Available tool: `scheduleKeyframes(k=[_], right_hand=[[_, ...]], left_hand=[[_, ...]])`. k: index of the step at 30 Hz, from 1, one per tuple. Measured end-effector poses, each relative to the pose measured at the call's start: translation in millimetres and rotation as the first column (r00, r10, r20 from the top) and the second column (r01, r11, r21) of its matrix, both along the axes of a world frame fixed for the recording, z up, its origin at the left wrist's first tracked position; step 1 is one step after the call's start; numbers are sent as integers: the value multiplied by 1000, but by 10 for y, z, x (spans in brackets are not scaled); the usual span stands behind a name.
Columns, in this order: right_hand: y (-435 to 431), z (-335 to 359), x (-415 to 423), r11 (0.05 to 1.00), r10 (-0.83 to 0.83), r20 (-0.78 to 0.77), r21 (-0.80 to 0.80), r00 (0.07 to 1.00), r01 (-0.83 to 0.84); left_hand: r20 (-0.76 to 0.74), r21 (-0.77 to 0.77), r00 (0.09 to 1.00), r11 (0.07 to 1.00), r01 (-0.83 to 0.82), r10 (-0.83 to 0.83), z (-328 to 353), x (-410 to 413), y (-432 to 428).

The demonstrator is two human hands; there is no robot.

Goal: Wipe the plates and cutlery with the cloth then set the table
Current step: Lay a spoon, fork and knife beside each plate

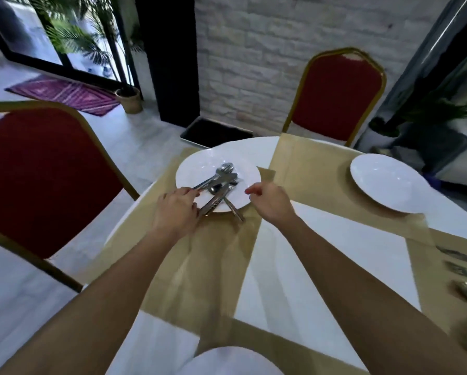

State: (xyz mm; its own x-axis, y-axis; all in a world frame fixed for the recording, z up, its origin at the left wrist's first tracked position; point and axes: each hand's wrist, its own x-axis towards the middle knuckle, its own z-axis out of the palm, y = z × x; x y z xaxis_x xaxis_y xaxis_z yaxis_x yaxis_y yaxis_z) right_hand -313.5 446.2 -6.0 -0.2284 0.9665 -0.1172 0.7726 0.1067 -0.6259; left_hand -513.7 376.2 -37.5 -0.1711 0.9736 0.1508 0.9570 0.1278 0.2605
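A white plate (197, 166) lies on a tan placemat (216, 253) at the far left side of the round white table (321, 239). A heap of silver cutlery (221, 182) rests across the plate, some handles sticking out over its near rim. My left hand (177, 209) pinches the handles of the cutlery at the plate's near left edge. My right hand (270, 198) hovers just right of the plate with fingers loosely curled, holding nothing. No cloth is in view.
A second white plate (389, 182) sits on a placemat at the right. More cutlery (464, 272) lies at the right edge, and another plate (232, 361) shows at the bottom. Red chairs stand at the left (37, 180) and behind the table (340, 96).
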Motion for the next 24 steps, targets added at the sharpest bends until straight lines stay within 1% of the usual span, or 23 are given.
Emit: scheduleKeyframes(k=[2, 5, 7, 12, 13, 15, 17, 20, 24], right_hand=[[-24, -88, -186, 998, -51, 11, -40, 999, 51], [-33, -185, -406, 992, -100, 41, -72, 994, 103], [-27, -222, -449, 991, -106, 60, -74, 993, 111], [153, -321, -664, 994, -109, 102, -19, 989, 112], [173, -336, -697, 994, -110, 102, -14, 989, 112], [212, -365, -750, 994, -110, 103, -6, 989, 111], [274, -404, -779, 992, -122, 96, 7, 988, 122], [371, -430, -826, 991, -132, 112, 15, 985, 132], [446, -428, -868, 990, -136, 134, -12, 982, 139]], left_hand=[[-4, -47, 999, 998, 51, -51, -42, -92, 92], [-78, -103, 994, 993, 65, -73, -117, -208, 208], [-113, -102, 992, 994, 42, -53, -158, -219, 252], [-102, -88, 993, 995, 45, -54, -236, -357, 545], [-73, -92, 996, 995, 37, -44, -228, -362, 594], [45, -130, 999, 991, -13, 19, -214, -375, 686], [133, -207, 988, 977, -43, 72, -194, -387, 776], [232, -305, 969, 952, -15, 89, -167, -405, 904], [322, -368, 940, 930, 14, 113, -162, -433, 967]])
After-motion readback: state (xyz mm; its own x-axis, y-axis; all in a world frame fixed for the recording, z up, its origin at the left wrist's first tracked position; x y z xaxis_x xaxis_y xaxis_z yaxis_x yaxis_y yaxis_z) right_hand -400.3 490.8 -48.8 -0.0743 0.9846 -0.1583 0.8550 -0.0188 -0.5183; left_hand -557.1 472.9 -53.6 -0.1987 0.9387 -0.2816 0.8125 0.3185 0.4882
